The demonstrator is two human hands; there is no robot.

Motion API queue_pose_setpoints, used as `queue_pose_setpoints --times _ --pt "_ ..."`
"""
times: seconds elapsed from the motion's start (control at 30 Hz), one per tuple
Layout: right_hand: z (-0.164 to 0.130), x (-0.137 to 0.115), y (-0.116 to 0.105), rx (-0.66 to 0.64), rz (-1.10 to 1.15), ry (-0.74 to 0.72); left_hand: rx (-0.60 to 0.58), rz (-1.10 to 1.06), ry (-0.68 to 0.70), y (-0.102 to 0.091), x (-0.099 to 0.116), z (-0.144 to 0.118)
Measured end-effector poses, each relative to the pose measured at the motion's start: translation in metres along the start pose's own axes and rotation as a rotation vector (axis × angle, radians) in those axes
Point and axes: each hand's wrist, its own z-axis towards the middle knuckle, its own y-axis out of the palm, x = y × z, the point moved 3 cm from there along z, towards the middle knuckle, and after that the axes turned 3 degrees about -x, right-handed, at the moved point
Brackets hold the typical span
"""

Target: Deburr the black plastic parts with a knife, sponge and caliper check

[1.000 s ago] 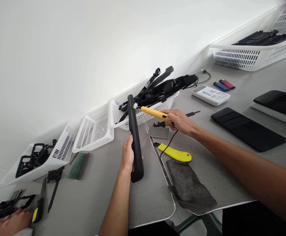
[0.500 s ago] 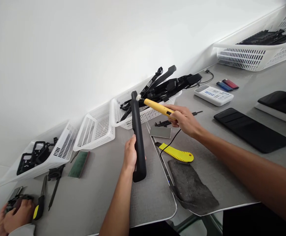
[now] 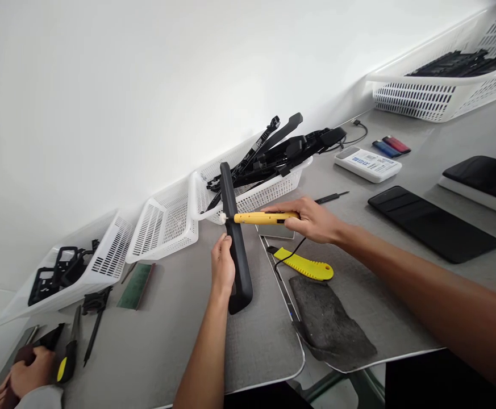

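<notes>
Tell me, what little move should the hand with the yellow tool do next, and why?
Probably slide the tool's white tip farther down the long black part. The right hand holds the yellow tool level, with its tip at the part's edge about a third of the way down. The left hand holds the part upright, and the lower stretch looks unreached.

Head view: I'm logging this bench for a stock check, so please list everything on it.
Black bar: 1, black, upright in the left hand.
Corded tool: 1, yellow with white tip, touching the bar, in the right hand.
Utility knife: 1, yellow, beside the grey cloth.
Baskets: 4, white, along the wall.
Black parts: several, heaped in the middle basket.
Dark slabs: 2, black, table right.
Lighters: 2, blue and red.
White device: 1.
Co-worker's hand: bottom left.
Left hand; right hand.
</notes>
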Motion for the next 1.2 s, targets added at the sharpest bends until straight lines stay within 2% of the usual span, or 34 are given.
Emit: queue_pose_setpoints --times 0.07,0.13,0.23,0.37,0.47,0.63,0.8,0.9,0.97,1.07,1.2 --pt "0.000 0.000 0.001 -0.022 -0.008 -0.014 0.058 0.032 0.106 -0.002 0.002 0.002" --pt "-0.001 0.001 0.002 -0.062 -0.017 -0.017 0.049 0.058 0.172 -0.001 0.004 0.003" --pt "-0.001 0.003 0.005 -0.113 -0.040 -0.009 0.044 0.084 0.203 0.000 0.006 0.002" --pt "0.000 0.006 0.003 -0.066 -0.075 -0.028 0.018 0.091 0.253 0.001 0.009 0.001" --pt "0.000 0.006 0.003 -0.106 -0.075 -0.014 -0.015 0.093 0.279 0.003 0.013 0.000" --pt "0.000 0.004 0.001 -0.135 -0.025 0.028 -0.005 0.096 0.301 0.001 0.015 0.000" --pt "-0.001 0.002 0.001 -0.185 0.024 0.057 -0.036 -0.019 0.220 0.003 0.008 0.003" --pt "0.000 0.002 0.001 -0.170 0.035 0.051 -0.038 -0.123 0.118 0.005 0.002 0.004" --pt "0.001 0.003 0.002 -0.168 0.041 0.052 -0.025 -0.098 0.103 0.005 0.000 0.004" --pt "0.002 0.004 0.001 -0.125 0.030 0.034 -0.001 0.009 0.181 0.002 0.002 0.003" --pt "0.001 0.004 -0.003 0.037 -0.022 0.012 -0.014 0.073 0.242 0.001 0.008 0.001"
